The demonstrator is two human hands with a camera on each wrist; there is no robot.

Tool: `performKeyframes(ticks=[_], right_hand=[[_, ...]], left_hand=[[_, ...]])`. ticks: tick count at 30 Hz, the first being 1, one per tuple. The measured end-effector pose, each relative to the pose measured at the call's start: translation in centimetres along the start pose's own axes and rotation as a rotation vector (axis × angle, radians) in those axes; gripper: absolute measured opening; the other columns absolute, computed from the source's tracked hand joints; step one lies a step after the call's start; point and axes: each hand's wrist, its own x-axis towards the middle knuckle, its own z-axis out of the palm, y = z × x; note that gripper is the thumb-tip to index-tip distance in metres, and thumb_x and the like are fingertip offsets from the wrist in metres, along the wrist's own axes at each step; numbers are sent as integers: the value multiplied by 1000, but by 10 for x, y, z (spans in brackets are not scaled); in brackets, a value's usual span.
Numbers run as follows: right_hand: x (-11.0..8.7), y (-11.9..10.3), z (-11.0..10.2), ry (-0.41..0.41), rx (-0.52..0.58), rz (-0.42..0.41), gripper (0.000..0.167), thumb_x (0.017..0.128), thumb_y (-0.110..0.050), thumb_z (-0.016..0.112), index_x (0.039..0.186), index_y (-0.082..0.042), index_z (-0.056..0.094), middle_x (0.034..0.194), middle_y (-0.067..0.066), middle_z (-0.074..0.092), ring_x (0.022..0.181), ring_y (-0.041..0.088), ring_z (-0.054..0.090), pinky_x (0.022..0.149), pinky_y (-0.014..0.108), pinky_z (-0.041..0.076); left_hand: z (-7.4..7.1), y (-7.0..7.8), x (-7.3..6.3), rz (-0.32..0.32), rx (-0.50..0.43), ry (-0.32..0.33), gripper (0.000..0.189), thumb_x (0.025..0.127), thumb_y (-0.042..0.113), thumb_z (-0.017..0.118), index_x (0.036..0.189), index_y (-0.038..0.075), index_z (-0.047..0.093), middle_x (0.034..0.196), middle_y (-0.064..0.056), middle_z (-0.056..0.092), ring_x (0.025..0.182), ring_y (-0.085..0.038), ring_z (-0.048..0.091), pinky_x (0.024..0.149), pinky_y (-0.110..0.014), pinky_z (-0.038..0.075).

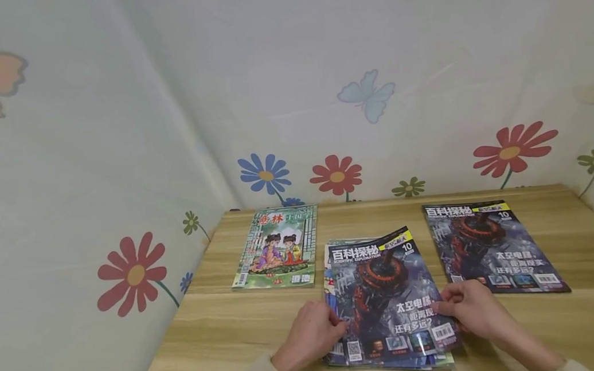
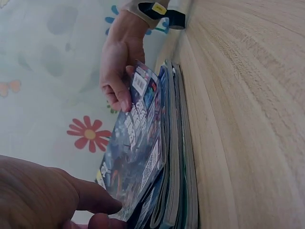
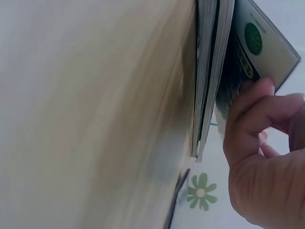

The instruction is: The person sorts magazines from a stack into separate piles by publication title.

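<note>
A dark Scientific Exploration magazine tops a stack of several magazines near the front of the table. My right hand pinches its right edge, thumb on the cover and fingers beneath. In the right wrist view, that edge is raised off the stack and its pale back cover shows. At the opposite edge, my left hand holds the same magazine, the thumb lying on the cover near the lower left corner. The spines and page edges of the lower magazines show beneath it.
At the back left of the wooden table lies a green magazine with two cartoon figures. A second copy of the dark magazine lies at the back right. A flower-printed curtain hangs behind and along the left side.
</note>
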Motion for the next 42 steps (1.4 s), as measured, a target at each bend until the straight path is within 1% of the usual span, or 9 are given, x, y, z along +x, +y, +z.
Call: performKeyframes(ticks=[4, 8, 11, 15, 21, 27, 33, 37, 42], right_hand=[[0, 3, -2, -10, 101, 17, 17, 97, -12, 80, 101, 4, 73, 62, -4, 57, 51, 9, 47, 50, 25, 42], [-1, 4, -4, 4, 189, 59, 19, 98, -13, 79, 103, 5, 75, 63, -6, 58, 52, 9, 47, 52, 26, 43], [1, 3, -6, 24, 257, 86, 16, 99, -13, 79, 102, 2, 75, 67, -8, 62, 53, 8, 45, 52, 26, 42], [0, 4, -10, 48, 302, 108, 11, 100, -13, 77, 100, -3, 73, 73, -11, 67, 54, 7, 46, 53, 25, 44], [-2, 9, -17, 75, 336, 117, 7, 101, -12, 76, 98, -7, 71, 70, -12, 64, 55, 7, 46, 54, 26, 43], [-1, 13, -22, 97, 404, 81, 14, 101, -7, 74, 90, -15, 70, 67, -13, 63, 52, 5, 45, 52, 24, 41], [-5, 18, -34, 128, 454, 47, 23, 100, -2, 73, 85, -19, 74, 68, -13, 65, 51, 4, 44, 50, 23, 39], [-9, 21, -44, 166, 493, 33, 27, 99, 3, 72, 83, -18, 75, 69, -12, 70, 51, 3, 43, 49, 22, 38], [-9, 25, -55, 169, 437, 83, 19, 101, -4, 74, 87, -18, 73, 71, -13, 70, 57, 3, 51, 53, 22, 43]], left_hand=[[1, -2, 1, -10, -39, -3, 22, 88, 17, 84, 67, 11, 80, 60, 4, 72, 52, -2, 52, 57, -20, 47], [2, -5, 4, -18, -87, -18, 21, 87, 17, 85, 68, 10, 81, 59, 5, 71, 51, -1, 52, 55, -20, 47], [2, -5, 5, -49, -159, -56, 21, 89, 16, 84, 69, 9, 80, 52, 5, 66, 43, 0, 51, 46, -20, 46], [4, -2, 6, -111, -267, -121, 23, 93, 18, 82, 71, 10, 80, 46, 5, 61, 34, -1, 50, 36, -19, 42], [4, 2, 10, -157, -309, -162, 27, 95, 27, 83, 72, 13, 79, 49, 4, 63, 36, -3, 53, 38, -17, 39], [2, 5, 22, -182, -407, -229, 34, 98, 32, 82, 70, 12, 79, 51, 2, 66, 39, -5, 58, 42, -20, 47], [6, 19, 38, -178, -536, -238, 43, 97, 30, 84, 62, 11, 69, 50, 2, 64, 39, -7, 58, 44, -22, 50], [10, 30, 48, -176, -634, -252, 44, 98, 27, 84, 62, 12, 62, 53, 1, 64, 42, -7, 58, 46, -22, 51], [15, 42, 55, -205, -678, -284, 44, 99, 24, 82, 65, 15, 56, 56, 0, 63, 45, -9, 58, 46, -21, 49]])
